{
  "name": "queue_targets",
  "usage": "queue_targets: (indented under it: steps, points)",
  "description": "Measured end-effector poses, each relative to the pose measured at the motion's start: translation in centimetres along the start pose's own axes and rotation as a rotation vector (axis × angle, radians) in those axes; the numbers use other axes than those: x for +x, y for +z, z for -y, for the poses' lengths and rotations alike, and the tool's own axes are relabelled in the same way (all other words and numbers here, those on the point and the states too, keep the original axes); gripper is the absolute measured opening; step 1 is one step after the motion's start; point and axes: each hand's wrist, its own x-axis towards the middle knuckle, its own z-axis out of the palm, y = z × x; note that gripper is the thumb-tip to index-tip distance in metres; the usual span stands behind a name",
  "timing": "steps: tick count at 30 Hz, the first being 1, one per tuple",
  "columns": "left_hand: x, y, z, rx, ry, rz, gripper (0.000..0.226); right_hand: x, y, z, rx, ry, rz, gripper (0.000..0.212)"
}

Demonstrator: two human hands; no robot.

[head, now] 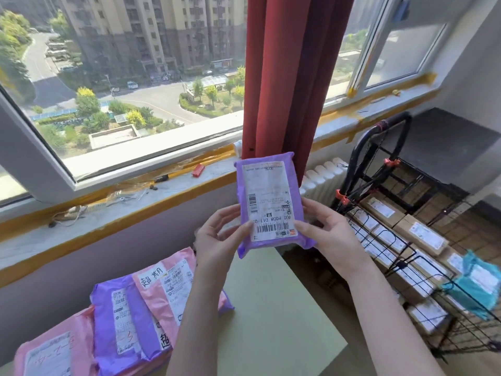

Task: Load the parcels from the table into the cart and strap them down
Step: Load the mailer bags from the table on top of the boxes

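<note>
I hold a purple parcel (268, 202) with a white shipping label upright in front of the window, above the table. My left hand (219, 237) pinches its lower left edge and my right hand (328, 229) grips its lower right edge. On the pale green table (271, 308) at the lower left lie several flat parcels: a pink one (173, 280), a purple one (119, 318) and another pink one (51, 354). To the right stands a black wire cart (406, 240) holding several brown cardboard boxes (423, 237) and a teal parcel (477, 286).
A red curtain (287, 85) hangs behind the held parcel. The windowsill (135, 196) carries a small red item (198, 169) and loose bits. A white radiator (322, 183) sits between table and cart. The cart's black handle (379, 137) rises beside the sill.
</note>
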Motion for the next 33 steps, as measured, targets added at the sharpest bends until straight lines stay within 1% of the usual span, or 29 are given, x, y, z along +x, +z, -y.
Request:
queue_targets:
  steps: [5, 10, 12, 14, 15, 17, 18, 24, 33]
  points:
    - [-1.3, 1.4, -2.9, 0.003, 0.062, 0.163, 0.037, -3.1, -0.9, 2.1, -0.042, -0.086, -0.072, 0.056]
    - [-2.7, 3.3, -4.2, -0.046, 0.08, 0.269, 0.036, -6.2, -2.2, 3.4, -0.118, -0.146, -0.188, 0.052]
    - [-3.2, 4.2, -4.4, -0.071, 0.076, 0.312, 0.036, -7.4, -2.9, 3.9, -0.118, -0.16, -0.219, 0.059]
    - [-3.6, 5.4, -4.6, -0.089, 0.075, 0.35, 0.037, -8.7, -3.7, 4.3, -0.101, -0.169, -0.238, 0.074]
    - [-3.9, 6.0, -4.6, -0.097, 0.079, 0.369, 0.037, -9.4, -4.1, 4.5, -0.096, -0.172, -0.256, 0.072]
    - [-4.3, 7.4, -4.6, -0.101, 0.089, 0.395, 0.036, -10.7, -5.0, 4.9, -0.092, -0.182, -0.303, 0.057]
    - [-4.5, 8.2, -4.5, -0.102, 0.088, 0.406, 0.035, -11.3, -5.5, 5.0, -0.088, -0.183, -0.328, 0.054]
    - [-6.4, 13.2, -2.8, -0.101, 0.04, 0.483, 0.028, -14.9, -9.8, 4.4, -0.081, -0.168, -0.462, 0.06]
    - [-11.1, 24.1, 0.2, -0.05, 0.016, 0.584, 0.033, -21.2, -19.8, 4.1, -0.064, -0.168, -0.567, 0.054]
